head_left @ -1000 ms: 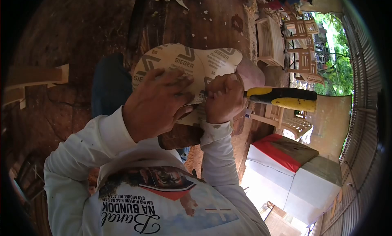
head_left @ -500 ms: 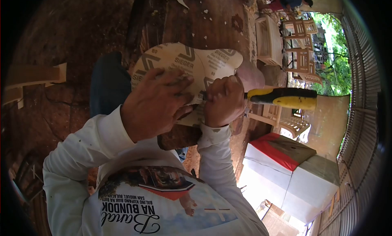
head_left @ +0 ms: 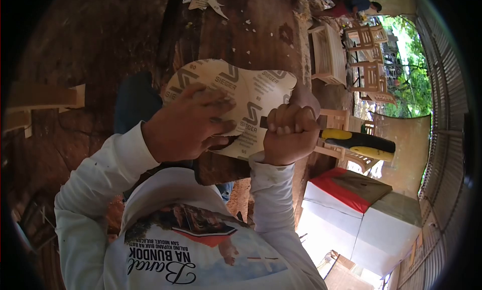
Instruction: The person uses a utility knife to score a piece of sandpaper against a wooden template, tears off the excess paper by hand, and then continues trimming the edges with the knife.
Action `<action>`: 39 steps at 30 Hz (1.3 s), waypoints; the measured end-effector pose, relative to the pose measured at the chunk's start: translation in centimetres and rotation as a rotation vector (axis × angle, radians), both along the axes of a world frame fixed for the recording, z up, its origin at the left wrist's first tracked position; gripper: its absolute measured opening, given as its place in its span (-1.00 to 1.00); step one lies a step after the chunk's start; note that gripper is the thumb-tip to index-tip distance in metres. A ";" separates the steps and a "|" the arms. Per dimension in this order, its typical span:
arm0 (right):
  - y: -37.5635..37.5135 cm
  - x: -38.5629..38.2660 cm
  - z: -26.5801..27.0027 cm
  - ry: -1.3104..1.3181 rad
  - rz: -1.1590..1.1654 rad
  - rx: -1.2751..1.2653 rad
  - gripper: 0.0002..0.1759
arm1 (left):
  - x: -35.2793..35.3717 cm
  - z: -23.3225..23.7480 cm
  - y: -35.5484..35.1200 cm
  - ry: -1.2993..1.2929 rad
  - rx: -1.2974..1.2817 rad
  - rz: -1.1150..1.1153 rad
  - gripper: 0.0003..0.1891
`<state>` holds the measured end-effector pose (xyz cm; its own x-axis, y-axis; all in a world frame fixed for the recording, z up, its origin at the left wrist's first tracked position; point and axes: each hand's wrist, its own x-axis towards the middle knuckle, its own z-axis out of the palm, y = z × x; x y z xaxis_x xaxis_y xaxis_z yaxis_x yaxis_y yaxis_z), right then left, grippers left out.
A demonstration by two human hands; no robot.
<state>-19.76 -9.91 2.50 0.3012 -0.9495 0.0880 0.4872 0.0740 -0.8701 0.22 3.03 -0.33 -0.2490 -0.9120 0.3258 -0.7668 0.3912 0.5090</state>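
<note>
A pale sheet of sandpaper [head_left: 256,94], printed SIEGER and 80 on its backing, lies in front of me with a curved outline. My left hand [head_left: 193,122] rests on its left part, fingers spread and pressing lightly. My right hand [head_left: 291,132] is a fist around the shaft of a chisel [head_left: 359,144] with a yellow and black handle pointing right. Its flat dark tip pokes out left of the fist, over the sandpaper's right side. A dark wooden board [head_left: 221,169] shows under the near edge of the sheet.
Torn sandpaper scraps [head_left: 208,0] and small bits lie on the brown wooden surface [head_left: 246,34] beyond. Sideways in view on the right are wooden chairs [head_left: 369,77], a person [head_left: 351,8] and a large white box [head_left: 359,225] with red on top. Timber [head_left: 47,97] sits at left.
My right hand and the chisel have shifted right and slightly toward me, so the tip now shows. My left hand stays on the sandpaper.
</note>
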 end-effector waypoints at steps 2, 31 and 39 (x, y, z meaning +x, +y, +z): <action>0.0 0.1 -0.1 -0.005 0.046 -0.010 -0.62 | 0.3 0.1 -0.2 0.020 0.029 -0.022 -0.66; -0.4 2.3 -2.0 0.051 0.082 0.044 -0.52 | -0.2 -0.1 0.0 0.080 0.078 0.031 -0.70; -0.1 2.7 -1.7 0.065 0.022 0.080 -0.55 | -0.2 -0.1 0.0 0.085 0.079 0.030 -0.71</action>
<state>-17.01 -10.02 0.77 0.3246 -0.9458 -0.0079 0.4276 0.1542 -0.8907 0.03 3.07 -0.42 -0.1957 -0.9423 0.2718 -0.7305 0.3249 0.6006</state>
